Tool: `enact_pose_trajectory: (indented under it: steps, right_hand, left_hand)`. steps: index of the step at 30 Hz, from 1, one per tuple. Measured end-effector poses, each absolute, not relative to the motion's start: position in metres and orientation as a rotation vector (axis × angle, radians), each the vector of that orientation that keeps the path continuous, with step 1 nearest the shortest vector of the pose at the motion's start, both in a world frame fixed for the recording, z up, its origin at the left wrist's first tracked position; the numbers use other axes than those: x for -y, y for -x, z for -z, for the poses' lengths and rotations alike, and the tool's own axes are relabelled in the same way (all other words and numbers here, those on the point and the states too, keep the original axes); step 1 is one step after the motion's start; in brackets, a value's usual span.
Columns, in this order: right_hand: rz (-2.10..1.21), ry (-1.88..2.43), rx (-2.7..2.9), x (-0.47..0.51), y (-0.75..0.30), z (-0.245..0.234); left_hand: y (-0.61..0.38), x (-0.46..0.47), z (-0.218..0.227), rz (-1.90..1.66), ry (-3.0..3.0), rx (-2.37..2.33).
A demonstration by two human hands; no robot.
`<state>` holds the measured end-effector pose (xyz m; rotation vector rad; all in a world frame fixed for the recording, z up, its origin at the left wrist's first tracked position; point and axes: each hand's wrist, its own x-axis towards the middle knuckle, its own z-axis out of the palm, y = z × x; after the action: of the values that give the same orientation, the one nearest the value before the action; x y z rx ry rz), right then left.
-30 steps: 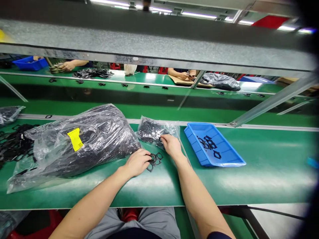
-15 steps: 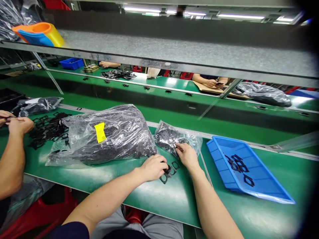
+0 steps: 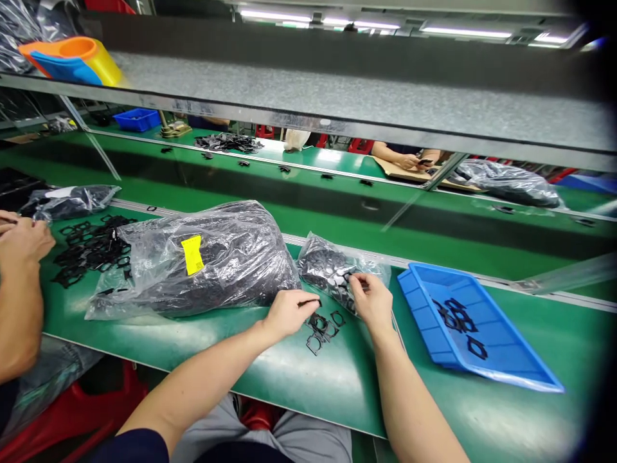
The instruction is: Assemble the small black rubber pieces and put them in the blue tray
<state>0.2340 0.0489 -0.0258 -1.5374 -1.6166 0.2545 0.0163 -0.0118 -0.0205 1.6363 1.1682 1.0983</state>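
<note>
Glowing tubes (image 3: 276, 16), green worktop (image 3: 308, 389); left hand (image 3: 288, 312) pinches black part (image 3: 312, 302); grip of right hand (image 3: 374, 300) unclear

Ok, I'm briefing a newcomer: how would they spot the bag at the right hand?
On the near green bench, find the blue tray. Just left, at the right hand, lies the small clear bag, showing no yellow label, unlike the bigger bag.

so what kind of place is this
Probably a factory workshop: a long green bench, small black parts lying loose near a filled plastic bag, and a co-worker's hand at the same bench.
</note>
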Motion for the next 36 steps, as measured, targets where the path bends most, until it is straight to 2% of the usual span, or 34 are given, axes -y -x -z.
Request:
enact_pose_trajectory:
  steps: [3,7,10,16,36]
  right_hand:
    - [-0.514,1.475,1.343,-0.043,-0.224,0.021]
    - [-1.118,1.226,1.203,-0.036,-0.205,0.017]
    - [-1.318,1.141,1.138,-0.032,-0.194,0.015]
    - [-1.401,1.111,1.136,-0.024,-0.184,0.012]
    - [-1.716,0.925,0.855,-0.016,-0.172,0.009]
  left_hand:
    - [-0.017,0.007,0.02,-1.048,-1.241,-1.141]
    - [-0.017,0.004,0.016,-1.001,-0.957,-0.996]
    - [-0.016,0.003,0.009,-0.973,-0.774,-0.925]
    - [-0.014,0.001,0.0,-1.025,-0.595,-0.864]
    - [-0.011,0.002,0.002,-1.155,-0.703,-0.922]
